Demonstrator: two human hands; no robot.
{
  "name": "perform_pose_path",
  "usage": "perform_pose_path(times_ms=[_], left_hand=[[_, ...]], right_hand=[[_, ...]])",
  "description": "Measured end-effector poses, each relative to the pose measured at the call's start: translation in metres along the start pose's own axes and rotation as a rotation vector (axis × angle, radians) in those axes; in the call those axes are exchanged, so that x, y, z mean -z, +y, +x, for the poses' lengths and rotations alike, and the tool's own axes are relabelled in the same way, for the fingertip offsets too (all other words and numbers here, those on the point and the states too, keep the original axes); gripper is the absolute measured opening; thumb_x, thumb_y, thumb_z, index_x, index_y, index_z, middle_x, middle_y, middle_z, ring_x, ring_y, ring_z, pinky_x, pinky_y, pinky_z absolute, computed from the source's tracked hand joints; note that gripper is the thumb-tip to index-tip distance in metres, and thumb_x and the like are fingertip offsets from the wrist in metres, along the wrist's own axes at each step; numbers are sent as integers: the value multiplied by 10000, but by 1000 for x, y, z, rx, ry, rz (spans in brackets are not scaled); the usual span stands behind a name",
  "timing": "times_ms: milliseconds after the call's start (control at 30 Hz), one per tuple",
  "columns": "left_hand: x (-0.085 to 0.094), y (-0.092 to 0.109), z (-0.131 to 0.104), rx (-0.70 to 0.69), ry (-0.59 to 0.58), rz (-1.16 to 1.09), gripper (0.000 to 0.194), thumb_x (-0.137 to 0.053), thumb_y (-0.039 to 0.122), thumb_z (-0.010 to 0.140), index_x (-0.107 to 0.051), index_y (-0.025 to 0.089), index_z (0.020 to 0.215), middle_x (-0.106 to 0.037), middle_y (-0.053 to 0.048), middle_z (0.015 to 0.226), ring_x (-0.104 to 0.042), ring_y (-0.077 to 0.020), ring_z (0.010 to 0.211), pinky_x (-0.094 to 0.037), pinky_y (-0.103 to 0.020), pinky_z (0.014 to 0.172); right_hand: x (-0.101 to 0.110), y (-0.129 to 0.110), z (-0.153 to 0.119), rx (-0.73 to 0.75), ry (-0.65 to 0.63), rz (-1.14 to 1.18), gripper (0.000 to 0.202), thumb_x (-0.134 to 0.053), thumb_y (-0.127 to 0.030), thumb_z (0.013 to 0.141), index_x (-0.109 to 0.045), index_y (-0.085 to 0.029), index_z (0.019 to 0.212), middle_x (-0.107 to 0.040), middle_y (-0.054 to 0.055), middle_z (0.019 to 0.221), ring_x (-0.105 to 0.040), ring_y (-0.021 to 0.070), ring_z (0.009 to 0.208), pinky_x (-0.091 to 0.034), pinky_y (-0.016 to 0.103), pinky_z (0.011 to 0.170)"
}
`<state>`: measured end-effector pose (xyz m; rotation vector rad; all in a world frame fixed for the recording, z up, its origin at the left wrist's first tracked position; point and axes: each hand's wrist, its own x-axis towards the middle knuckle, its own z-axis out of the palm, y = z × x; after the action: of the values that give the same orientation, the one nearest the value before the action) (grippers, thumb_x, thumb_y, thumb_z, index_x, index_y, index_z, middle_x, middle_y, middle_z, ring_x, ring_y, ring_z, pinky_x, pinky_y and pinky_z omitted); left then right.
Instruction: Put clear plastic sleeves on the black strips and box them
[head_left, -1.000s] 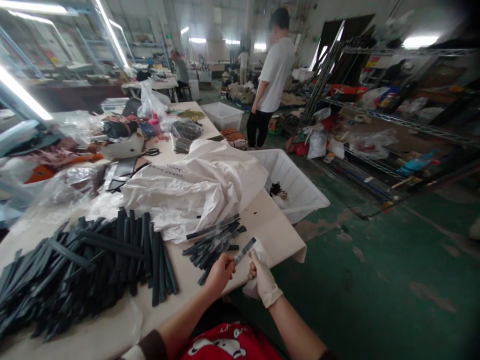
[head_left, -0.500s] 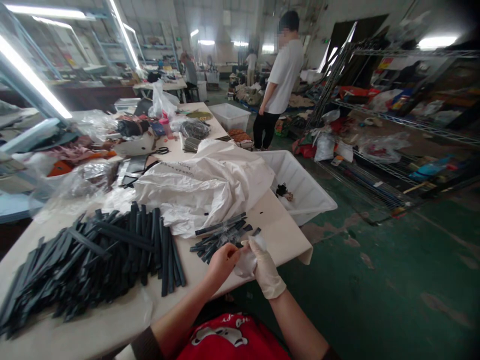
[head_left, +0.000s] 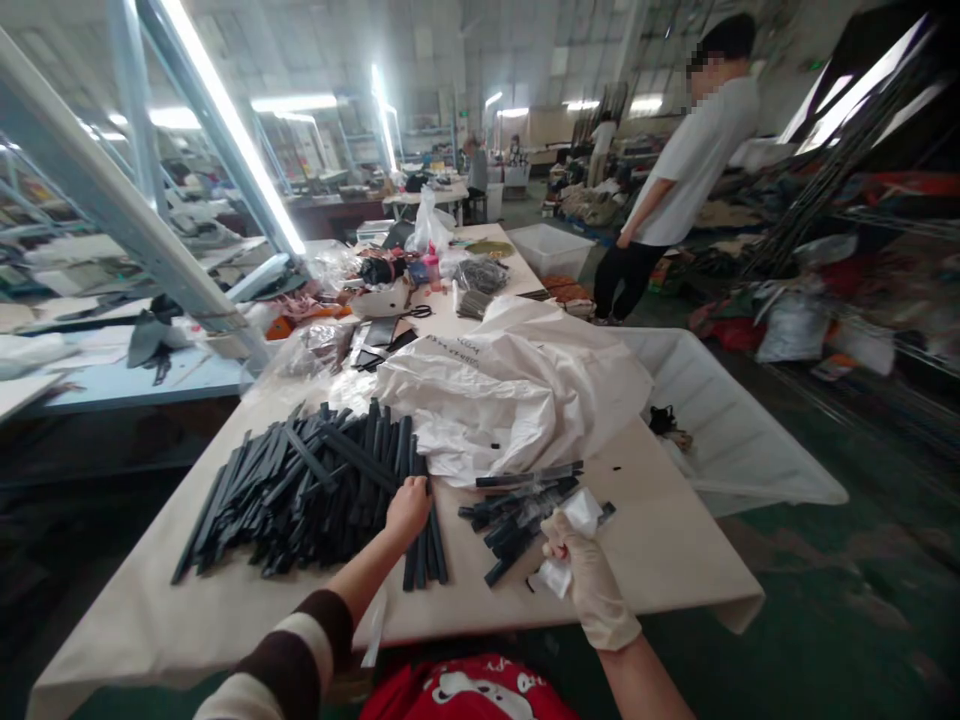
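Note:
My left hand (head_left: 409, 512), bare, reaches to the right edge of a large pile of flat black strips (head_left: 300, 500). Its fingers are curled down on a black strip (head_left: 421, 560) there, their tips partly hidden. My right hand (head_left: 592, 580), in a pale glove, is closed on a crumpled piece of translucent white plastic (head_left: 582, 511), which sticks out above and below the fingers. Just left of this hand lies a smaller group of black strips (head_left: 510, 535), some with clear plastic over them.
Behind the strips spreads a large white plastic sack (head_left: 517, 390) on the cloth-covered table (head_left: 660, 560). A white bin (head_left: 750, 430) stands at the table's right side. Scissors (head_left: 420, 311) and bagged goods lie farther back. A person (head_left: 697, 170) stands beyond the bin.
My left hand has left the plastic by my right hand and moved left to the strip pile. My right hand still holds the plastic. The view has turned left.

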<state>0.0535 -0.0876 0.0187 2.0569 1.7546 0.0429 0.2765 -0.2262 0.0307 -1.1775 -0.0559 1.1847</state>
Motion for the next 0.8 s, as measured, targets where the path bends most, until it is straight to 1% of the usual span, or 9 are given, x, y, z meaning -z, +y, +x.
perform_pose_path(times_ms=[67, 167, 267, 400, 500, 600, 667, 733, 800], left_hand=[[-3, -14, 19, 79, -2, 39, 411, -541, 183, 720, -487, 92, 1117, -550, -192, 1099, -570, -286, 986, -413, -335, 794], [-16, -14, 34, 144, -14, 52, 510, -526, 175, 722, -406, 89, 1210, -559, -201, 1084, -591, -301, 952, -424, -346, 766], [-22, -12, 39, 165, 0, 7, 423, -399, 137, 781, -410, 65, 1198, -569, -225, 1064, -606, -298, 921, -428, -367, 756], [-8, -15, 36, 139, 49, -108, 295, -352, 166, 797, -501, 80, 1037, -604, -188, 1002, -587, -275, 960, -442, -331, 753], [9, 0, 13, 54, 64, -247, 270, -336, 266, 829, -487, 130, 1006, -623, -65, 781, -620, -196, 766, -460, -265, 647], [22, 37, -30, -125, -101, -568, 264, -387, 411, 813, -487, 179, 888, -479, 60, 498, -512, -129, 469, -398, -218, 487], [28, 66, -61, -218, -251, -674, 247, -446, 435, 778, -481, 191, 786, -442, 73, 465, -455, -106, 430, -353, -199, 449], [32, 91, -85, -286, -260, -657, 221, -473, 413, 763, -472, 196, 727, -449, 62, 489, -446, -102, 455, -340, -196, 457], [32, 110, -99, -341, -206, -604, 195, -482, 386, 759, -478, 198, 706, -465, 45, 525, -455, -110, 492, -340, -202, 479]], right_hand=[[-7, 2, 4, -2, 26, -11, 360, -771, -435, 535, -517, -179, 526, -428, -69, 427, -360, 73, 393, -366, 257, 438], [-16, 1, 8, 38, -7, -56, 332, -792, -397, 511, -541, -180, 538, -474, -54, 462, -436, 99, 453, -396, 269, 495], [-22, -3, 12, 44, -21, -76, 354, -781, -443, 507, -555, -174, 544, -458, -54, 455, -418, 92, 450, -382, 261, 499], [-21, -13, 16, 7, -12, -3, 430, -714, -539, 563, -503, -174, 485, -378, -61, 408, -370, 81, 418, -349, 249, 467], [-20, -24, 15, -27, -47, 94, 384, -706, -517, 595, -536, -175, 554, -411, -59, 472, -360, 73, 428, -362, 244, 475], [-20, -36, 12, -80, -92, 209, 353, -733, -482, 578, -599, -176, 689, -436, -64, 553, -330, 52, 428, -366, 226, 470], [-18, -42, 8, -121, -140, 276, 352, -752, -463, 561, -601, -173, 692, -428, -70, 555, -326, 42, 428, -364, 209, 467], [-16, -49, 4, -132, -177, 304, 346, -761, -450, 553, -596, -171, 673, -432, -71, 551, -332, 38, 429, -362, 200, 465], [-11, -54, -1, -94, -177, 280, 339, -754, -452, 560, -589, -171, 651, -451, -67, 543, -346, 42, 429, -363, 203, 463]])
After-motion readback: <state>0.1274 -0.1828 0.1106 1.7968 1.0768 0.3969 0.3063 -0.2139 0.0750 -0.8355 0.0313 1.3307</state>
